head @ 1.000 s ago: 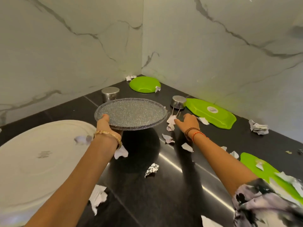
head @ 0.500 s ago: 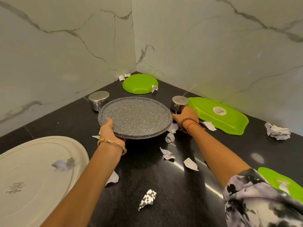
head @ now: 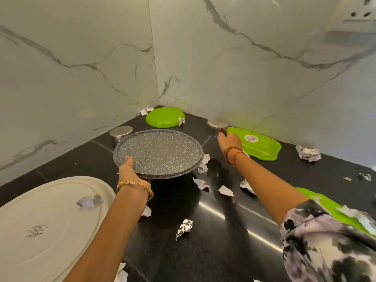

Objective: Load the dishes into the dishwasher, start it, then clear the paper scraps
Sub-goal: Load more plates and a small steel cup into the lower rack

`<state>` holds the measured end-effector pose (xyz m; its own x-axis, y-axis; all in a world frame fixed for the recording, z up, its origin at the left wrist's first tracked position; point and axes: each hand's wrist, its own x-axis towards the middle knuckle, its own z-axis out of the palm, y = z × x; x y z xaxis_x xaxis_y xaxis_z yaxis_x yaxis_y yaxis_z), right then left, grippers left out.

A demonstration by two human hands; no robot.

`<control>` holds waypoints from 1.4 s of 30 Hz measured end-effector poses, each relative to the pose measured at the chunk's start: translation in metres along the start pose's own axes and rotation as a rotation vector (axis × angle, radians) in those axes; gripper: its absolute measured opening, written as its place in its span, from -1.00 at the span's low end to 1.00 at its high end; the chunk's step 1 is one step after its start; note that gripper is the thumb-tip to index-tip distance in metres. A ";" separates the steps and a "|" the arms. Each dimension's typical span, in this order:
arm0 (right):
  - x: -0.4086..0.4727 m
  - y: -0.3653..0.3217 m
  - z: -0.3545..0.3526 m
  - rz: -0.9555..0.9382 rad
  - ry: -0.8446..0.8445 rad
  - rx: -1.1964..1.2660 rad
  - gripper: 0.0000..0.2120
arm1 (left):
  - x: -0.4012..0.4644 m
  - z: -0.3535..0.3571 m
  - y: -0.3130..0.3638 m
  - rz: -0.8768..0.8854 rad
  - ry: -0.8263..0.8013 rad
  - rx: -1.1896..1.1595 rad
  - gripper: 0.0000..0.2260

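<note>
My left hand (head: 130,174) grips the near edge of a grey speckled plate (head: 160,151), thumb on top, and holds it level above the black counter (head: 203,251). A second rim shows just beneath the plate. My right hand (head: 231,142) reaches to the back wall and curls round a small steel cup (head: 216,124), which is blurred. Another steel cup (head: 120,134) stands upside down behind the grey plate. Torn paper scraps (head: 201,184) lie scattered over the counter.
A round green plate (head: 163,117) lies in the corner and an oblong green tray (head: 260,145) by the right wall. A large white platter (head: 46,220) lies upside down at the left with a scrap on it. A crumpled paper wad (head: 308,154) is at the right.
My right hand went from the scraps to the steel cup by the wall and took hold of it. The cup now sits higher and farther back. My left hand keeps the grey plate up.
</note>
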<state>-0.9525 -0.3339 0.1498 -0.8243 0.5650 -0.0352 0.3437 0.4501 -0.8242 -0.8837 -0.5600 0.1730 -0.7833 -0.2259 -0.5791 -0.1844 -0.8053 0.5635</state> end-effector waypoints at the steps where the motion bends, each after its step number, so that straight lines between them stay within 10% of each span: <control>1: -0.008 -0.004 -0.007 0.012 0.024 0.087 -0.65 | -0.004 -0.001 -0.001 -0.009 -0.018 -0.009 -0.65; 9: -0.111 0.027 -0.105 0.096 0.125 0.813 -0.78 | -0.058 -0.017 -0.052 0.053 -0.058 0.192 -0.56; 16: -0.253 0.138 -0.188 0.228 0.591 0.616 -0.66 | -0.152 -0.048 -0.113 0.028 -0.412 0.413 -0.91; 31: -0.575 0.257 -0.342 0.323 1.334 0.491 -0.76 | -0.392 -0.147 -0.268 -0.682 -1.226 0.779 -0.85; 42: -0.812 0.354 -0.446 0.474 1.556 0.139 -0.96 | -0.592 -0.277 -0.402 -0.179 -1.922 1.173 -0.75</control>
<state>0.0392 -0.3246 0.1384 0.5899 0.7784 0.2149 0.3077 0.0294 -0.9510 -0.1812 -0.2544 0.1257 -0.0537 0.9984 0.0182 0.1130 -0.0120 0.9935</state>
